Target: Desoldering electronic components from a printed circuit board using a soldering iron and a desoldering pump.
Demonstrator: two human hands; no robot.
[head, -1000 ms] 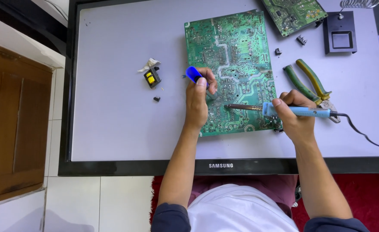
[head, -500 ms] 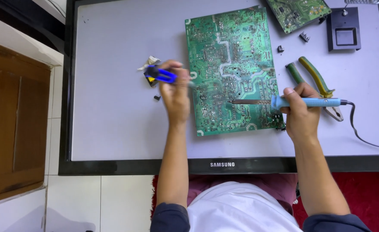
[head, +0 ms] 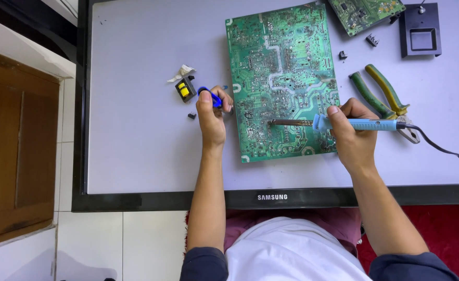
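A single head-worn camera looks almost straight down from above the person's torso onto a pale flat panel (head: 136, 130) lying face up, near enough that the panel fills most of the frame, with its far edge cut off at 12 o'clock. The person's white shirt sits at 6 o'clock, both forearms run up toward the centre, and the green circuit board (head: 281, 78) lies just past centre toward 12 to 1 o'clock. A wooden door and white tiles take the strip at 9 o'clock; no second view shares the scene.
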